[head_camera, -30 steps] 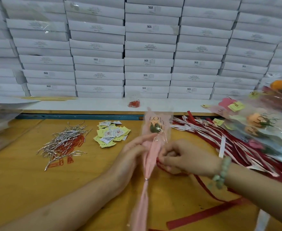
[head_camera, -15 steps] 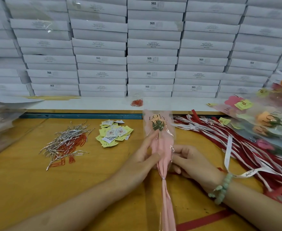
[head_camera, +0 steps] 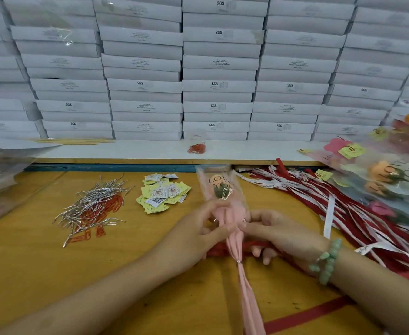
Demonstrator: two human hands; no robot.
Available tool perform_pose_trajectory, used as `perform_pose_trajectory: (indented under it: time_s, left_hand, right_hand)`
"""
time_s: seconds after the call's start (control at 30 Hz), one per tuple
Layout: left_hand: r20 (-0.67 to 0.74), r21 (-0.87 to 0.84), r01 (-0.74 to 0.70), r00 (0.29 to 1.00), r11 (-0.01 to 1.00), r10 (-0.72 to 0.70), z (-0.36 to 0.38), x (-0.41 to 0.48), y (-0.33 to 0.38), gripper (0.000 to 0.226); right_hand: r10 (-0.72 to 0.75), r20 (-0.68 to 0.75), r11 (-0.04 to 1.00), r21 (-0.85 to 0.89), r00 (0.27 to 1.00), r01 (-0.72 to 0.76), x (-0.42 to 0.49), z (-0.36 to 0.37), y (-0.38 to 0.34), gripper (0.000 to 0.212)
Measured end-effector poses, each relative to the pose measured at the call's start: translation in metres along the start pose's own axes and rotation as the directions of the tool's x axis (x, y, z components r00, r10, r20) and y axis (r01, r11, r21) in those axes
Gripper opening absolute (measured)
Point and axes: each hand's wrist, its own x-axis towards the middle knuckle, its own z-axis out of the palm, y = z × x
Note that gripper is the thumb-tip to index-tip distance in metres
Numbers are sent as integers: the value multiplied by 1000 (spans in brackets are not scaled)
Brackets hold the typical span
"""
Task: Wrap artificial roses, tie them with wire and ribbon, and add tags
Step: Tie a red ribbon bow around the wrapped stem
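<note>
A wrapped rose (head_camera: 222, 189) in clear and pink film lies lengthwise on the yellow table (head_camera: 29, 262), with a silver wire tie (head_camera: 238, 262) round its stem. A red ribbon (head_camera: 254, 246) runs crosswise under the wrap. My left hand (head_camera: 196, 238) holds the wrap's neck from the left, thumb and fingers curled against it. My right hand (head_camera: 278, 235) pinches the same neck from the right, and its lower fingers curl over the red ribbon.
A pile of silver wire ties and red clips (head_camera: 94, 209) lies at the left, with yellow and white tags (head_camera: 162, 194) beside it. Red and white ribbons (head_camera: 343, 209) and finished wrapped roses (head_camera: 387, 175) fill the right. Stacked white boxes (head_camera: 220, 85) wall the back.
The red ribbon has come to lie across under the wrap's neck. Both hands have closed in on the neck, and the rose lies straighter than a second ago.
</note>
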Motion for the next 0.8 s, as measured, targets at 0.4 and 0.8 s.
perform_pose_trajectory:
  time_s: [0.4,0.8]
  left_hand:
    - [69,55,108,991,993,-112,-20,3,18,26]
    - [389,-22,97,918,995,-81,-72,3,36,17]
  right_hand:
    - [65,7,987,145,998,-65,3,-4,2,27]
    - [79,-4,968,238,997,-76,4,-3,1,27]
